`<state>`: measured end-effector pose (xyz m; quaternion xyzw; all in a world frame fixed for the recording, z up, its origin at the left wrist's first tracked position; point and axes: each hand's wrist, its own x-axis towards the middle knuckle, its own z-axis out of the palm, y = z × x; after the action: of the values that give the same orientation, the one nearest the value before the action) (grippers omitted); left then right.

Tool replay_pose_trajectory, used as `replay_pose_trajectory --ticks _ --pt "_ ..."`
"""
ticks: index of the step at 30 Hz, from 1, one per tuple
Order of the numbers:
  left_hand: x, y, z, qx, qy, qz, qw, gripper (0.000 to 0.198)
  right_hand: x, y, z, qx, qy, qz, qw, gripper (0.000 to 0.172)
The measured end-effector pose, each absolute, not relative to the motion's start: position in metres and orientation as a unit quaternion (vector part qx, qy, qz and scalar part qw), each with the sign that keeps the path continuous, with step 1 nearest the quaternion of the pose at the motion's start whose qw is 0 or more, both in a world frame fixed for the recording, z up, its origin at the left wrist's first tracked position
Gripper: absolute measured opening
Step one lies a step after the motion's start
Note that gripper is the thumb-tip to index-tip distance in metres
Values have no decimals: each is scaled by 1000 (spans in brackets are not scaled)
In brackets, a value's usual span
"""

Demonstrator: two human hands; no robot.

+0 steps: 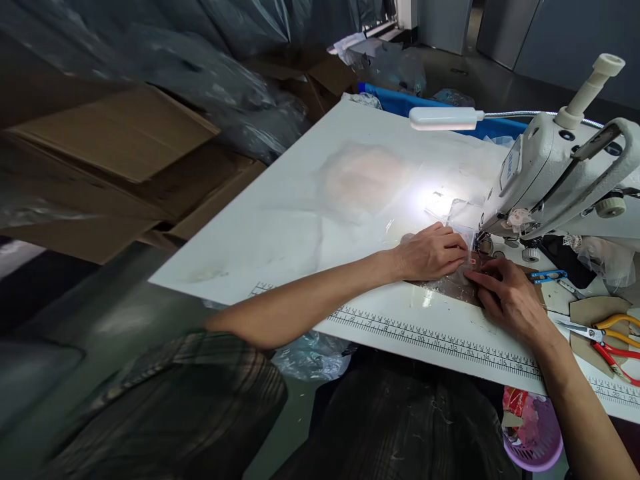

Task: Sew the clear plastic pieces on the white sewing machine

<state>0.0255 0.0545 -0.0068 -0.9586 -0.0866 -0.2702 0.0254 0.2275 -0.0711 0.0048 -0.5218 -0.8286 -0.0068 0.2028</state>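
My left hand [431, 252] lies on a clear plastic piece [453, 283] on the white sewing table [320, 200], fingers pressed down close to the needle area [483, 243] of the white sewing machine [555, 173]. My right hand [507, 297] rests just right of it, fingers bent and pressing the same transparent piece toward the presser foot. Both hands hold the plastic flat; the fingertips nearly touch each other. The machine's lamp [443, 118] lights the spot.
Blue thread snips [547, 275], scissors with yellow handles [610, 325] and red ones [617, 357] lie at the right. A printed ruler [450, 340] runs along the table's front edge. A purple basket [533, 437] hangs below. Cardboard boxes [120, 147] and plastic bags stand at left.
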Motion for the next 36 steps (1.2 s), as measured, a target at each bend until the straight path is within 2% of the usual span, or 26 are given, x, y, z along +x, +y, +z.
replay_pose_trajectory --ticks 12,20,28,36 --pt "24 52 -5 -972 -96 -206 56 30 227 -71 5 -505 -836 -33 211 32" --pt "37 66 10 -986 -82 -120 79 35 223 -67 3 -533 -826 -74 170 36" --pt "31 69 -1 -975 -114 -188 22 37 214 -70 1 -552 -812 -95 162 34" --pt "31 74 0 -981 -83 -174 20 39 212 -73 0 -558 -806 -91 175 34"
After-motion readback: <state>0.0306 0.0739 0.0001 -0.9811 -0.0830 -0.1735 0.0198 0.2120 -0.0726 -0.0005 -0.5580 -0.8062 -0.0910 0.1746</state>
